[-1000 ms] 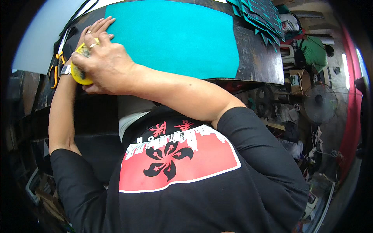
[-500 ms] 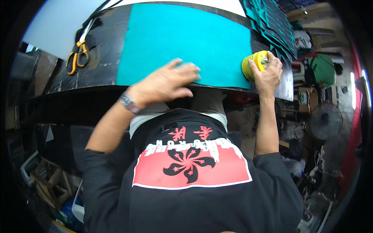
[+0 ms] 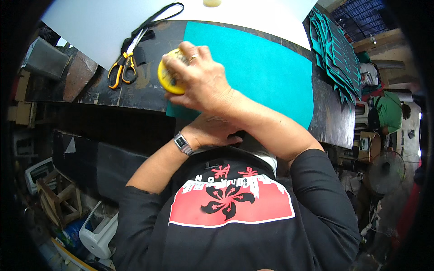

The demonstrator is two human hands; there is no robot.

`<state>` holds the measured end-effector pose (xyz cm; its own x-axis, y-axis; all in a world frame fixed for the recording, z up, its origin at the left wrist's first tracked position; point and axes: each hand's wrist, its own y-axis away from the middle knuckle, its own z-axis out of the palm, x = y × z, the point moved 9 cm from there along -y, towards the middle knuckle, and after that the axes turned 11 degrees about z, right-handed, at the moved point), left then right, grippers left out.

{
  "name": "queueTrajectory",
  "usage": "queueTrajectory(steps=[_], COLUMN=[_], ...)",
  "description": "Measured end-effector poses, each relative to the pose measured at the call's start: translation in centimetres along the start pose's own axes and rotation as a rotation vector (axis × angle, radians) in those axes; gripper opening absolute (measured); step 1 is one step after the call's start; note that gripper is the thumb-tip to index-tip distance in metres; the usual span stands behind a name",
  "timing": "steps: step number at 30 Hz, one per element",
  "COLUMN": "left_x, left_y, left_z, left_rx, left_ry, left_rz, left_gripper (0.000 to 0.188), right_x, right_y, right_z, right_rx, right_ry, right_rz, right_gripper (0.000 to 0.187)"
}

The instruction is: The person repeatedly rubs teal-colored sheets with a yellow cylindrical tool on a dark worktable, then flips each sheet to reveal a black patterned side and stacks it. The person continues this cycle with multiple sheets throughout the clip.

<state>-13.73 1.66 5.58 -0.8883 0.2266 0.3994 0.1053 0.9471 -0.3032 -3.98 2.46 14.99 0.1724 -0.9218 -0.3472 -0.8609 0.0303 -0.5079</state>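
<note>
My right hand (image 3: pixel 199 77) is closed over a round yellow tub (image 3: pixel 170 81), gripping it from above at the left end of a turquoise fabric sheet (image 3: pixel 257 67). My right forearm crosses over the sheet's near part. Just below that forearm is my left hand (image 3: pixel 212 131), with a wristwatch on its wrist, by the table's near edge. Its thumb stands apart from the fingers, which are partly hidden, and nothing shows in it. To the left of the tub, orange-and-black scissors (image 3: pixel 124 67) lie on the dark table (image 3: pixel 149 95).
A stack of dark, turquoise-edged pieces (image 3: pixel 334 54) sits at the table's right end. A white sheet (image 3: pixel 253 13) covers the far side. At the lower left stand a wooden stool (image 3: pixel 58 198) and a white plastic chair (image 3: pixel 99 235). A fan (image 3: pixel 386 174) and a person in green (image 3: pixel 389 110) are at the right.
My right hand has carried the yellow tub from the sheet's right end across to its left. My left hand has drawn back toward the table edge, under the right forearm. The view has shifted.
</note>
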Motion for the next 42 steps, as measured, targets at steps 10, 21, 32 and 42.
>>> queueTrajectory(steps=[10,21,32,42], left_x=[-0.1,-0.5,-0.7,-0.4], left_y=[-1.9,-1.4,-1.6,-1.1], left_z=[-1.5,-1.0,-1.5,-1.7], left_rx=[0.017,0.023,0.099,0.160], left_ry=[-0.001,-0.176,-0.071,-0.099], left_rz=[0.003,-0.088,-0.014,0.002], left_gripper=[0.059,0.059,0.050,0.054], right_x=[13.7,27.4,26.7,6.1], right_y=[-12.7,2.6,4.4,-6.2], right_z=[3.7,-12.5,-13.6,2.2], right_rx=[0.169,0.258,0.175,0.100], right_ry=[0.300,0.631,0.716,0.153], right_rz=[0.314,0.608,0.865,0.017], right_gripper=[0.070,0.071,0.080,0.071])
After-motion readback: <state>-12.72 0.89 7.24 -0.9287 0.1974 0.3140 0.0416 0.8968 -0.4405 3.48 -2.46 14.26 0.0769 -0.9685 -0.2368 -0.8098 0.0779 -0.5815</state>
